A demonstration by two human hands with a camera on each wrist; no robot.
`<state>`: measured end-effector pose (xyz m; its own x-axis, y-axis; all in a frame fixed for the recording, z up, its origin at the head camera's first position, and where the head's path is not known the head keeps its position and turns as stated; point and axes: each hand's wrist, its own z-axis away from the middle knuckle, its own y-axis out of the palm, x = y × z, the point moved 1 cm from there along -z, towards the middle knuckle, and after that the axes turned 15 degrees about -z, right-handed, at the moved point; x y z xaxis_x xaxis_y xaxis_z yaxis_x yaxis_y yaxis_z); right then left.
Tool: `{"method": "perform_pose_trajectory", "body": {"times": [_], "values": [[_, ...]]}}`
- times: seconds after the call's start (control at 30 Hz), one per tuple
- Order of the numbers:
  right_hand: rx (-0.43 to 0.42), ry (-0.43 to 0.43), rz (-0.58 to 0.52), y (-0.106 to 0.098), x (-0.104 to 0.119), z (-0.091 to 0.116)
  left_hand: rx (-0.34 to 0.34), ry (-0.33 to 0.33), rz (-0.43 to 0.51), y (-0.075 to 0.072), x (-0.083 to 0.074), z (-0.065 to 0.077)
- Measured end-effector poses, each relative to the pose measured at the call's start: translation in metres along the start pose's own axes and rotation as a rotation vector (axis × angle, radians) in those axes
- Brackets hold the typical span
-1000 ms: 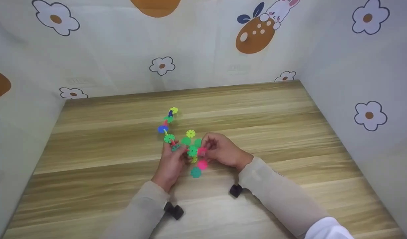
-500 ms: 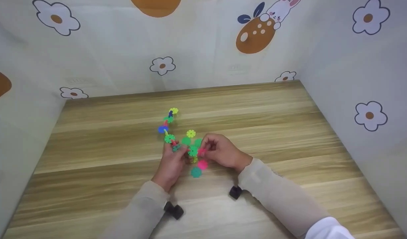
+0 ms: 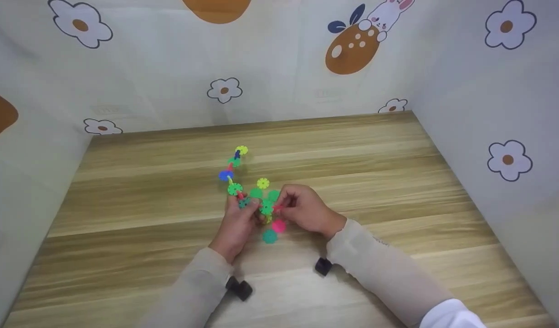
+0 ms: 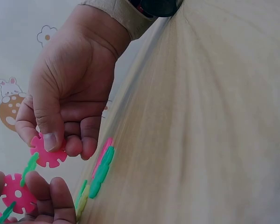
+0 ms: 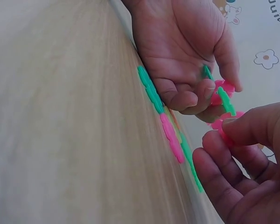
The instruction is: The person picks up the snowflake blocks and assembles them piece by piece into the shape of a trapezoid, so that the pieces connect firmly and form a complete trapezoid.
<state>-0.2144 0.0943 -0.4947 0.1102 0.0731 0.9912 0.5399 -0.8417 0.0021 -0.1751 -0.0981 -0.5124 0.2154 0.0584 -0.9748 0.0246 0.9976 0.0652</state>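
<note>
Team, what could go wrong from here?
1. The right hand pinches the pink disc at the green disc; it might slip or seat crooked.
2. The chain extends well past the left hand; pushing could pop a joint.
3. Loose discs lie close by; a hand may knock one.

In the head view, we lose part of the chain of discs (image 3: 234,188) behind the left hand (image 3: 234,224), and cannot read a tiny mark (image 3: 381,241) on the right sleeve (image 3: 393,271). Edges crop that hand and the right hand (image 3: 310,209), each in its own wrist view.
</note>
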Motion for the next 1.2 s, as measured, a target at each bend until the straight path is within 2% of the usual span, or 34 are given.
{"method": "perform_pose_trajectory", "body": {"times": [0.37, 0.7, 1.0, 1.2], "values": [[-0.027, -0.011, 0.028, 0.0023, 0.0032, 0.0014, -0.01, -0.013, -0.034, 0.0013, -0.0028, 0.0014], [-0.037, -0.055, 0.086, 0.0033, 0.0021, 0.0017, -0.022, -0.013, -0.057, 0.0022, -0.0027, 0.003], [-0.02, -0.041, 0.128, 0.0075, 0.0036, 0.0028, -0.031, -0.014, -0.097, 0.003, -0.0028, 0.0024], [0.033, 0.024, 0.111, 0.0058, 0.0041, 0.0009, -0.074, -0.048, -0.034, 0.0011, -0.0017, -0.0008]]}}
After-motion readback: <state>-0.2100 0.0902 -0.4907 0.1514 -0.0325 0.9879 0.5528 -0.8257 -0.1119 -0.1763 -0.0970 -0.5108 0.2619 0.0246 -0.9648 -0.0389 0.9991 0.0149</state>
